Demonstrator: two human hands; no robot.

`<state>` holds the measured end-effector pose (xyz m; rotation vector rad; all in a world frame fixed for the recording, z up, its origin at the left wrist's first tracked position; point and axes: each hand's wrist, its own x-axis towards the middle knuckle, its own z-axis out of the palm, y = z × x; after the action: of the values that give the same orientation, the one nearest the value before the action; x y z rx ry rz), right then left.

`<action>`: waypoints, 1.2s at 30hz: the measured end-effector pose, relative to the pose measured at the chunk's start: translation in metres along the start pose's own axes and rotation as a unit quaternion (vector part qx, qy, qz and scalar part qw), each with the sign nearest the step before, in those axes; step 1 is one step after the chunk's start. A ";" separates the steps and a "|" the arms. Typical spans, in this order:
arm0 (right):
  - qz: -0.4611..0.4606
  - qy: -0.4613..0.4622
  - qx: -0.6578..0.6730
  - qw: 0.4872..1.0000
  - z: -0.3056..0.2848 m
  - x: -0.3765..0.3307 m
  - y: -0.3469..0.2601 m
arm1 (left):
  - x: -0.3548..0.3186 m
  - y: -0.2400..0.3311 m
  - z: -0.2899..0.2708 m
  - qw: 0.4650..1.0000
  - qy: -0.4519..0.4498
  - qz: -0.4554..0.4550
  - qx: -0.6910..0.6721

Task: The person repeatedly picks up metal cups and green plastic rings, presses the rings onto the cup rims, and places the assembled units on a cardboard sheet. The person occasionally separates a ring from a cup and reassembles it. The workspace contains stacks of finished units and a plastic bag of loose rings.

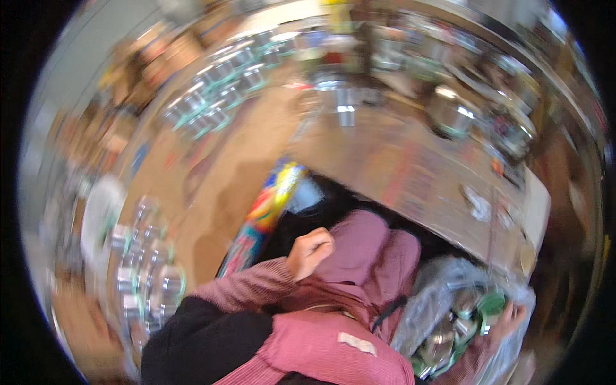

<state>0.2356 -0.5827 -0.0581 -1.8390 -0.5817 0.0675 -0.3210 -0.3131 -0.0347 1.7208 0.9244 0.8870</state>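
Observation:
My left hand [311, 252] is over my lap with its fingers curled in, and nothing shows in them. On the right, my right hand [511, 319] reaches into a clear plastic bag [443, 282] beside my leg. Inside the bag lie several shiny metal pieces [439, 340] with green edging. A round green piece [492, 304] is right beside my right hand's fingers. Blur and the bag's folds hide whether those fingers grip it.
Metal cups with green rims stand in groups on the brown worktop, at the far left [218, 83] and near left [151, 269]. A small metal cylinder [346, 108] and a rounded metal pot [449, 112] stand farther back. A colourful printed panel [266, 208] edges the gap over my lap.

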 end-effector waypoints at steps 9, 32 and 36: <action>-0.276 -0.092 0.043 0.956 0.162 -0.017 -0.121 | -0.162 -0.003 -0.159 0.898 0.350 -0.076 0.257; -0.176 -0.257 0.182 0.933 0.219 -0.071 -0.175 | -0.078 0.015 -0.217 0.902 0.298 -0.028 0.311; -0.164 -0.256 0.102 0.947 0.221 -0.079 -0.179 | -0.038 -0.010 -0.208 0.882 0.182 -0.075 0.429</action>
<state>0.0307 -0.3809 0.0079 -1.4979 -1.1919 0.3754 -0.5215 -0.2615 0.0080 2.1902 1.8864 0.7503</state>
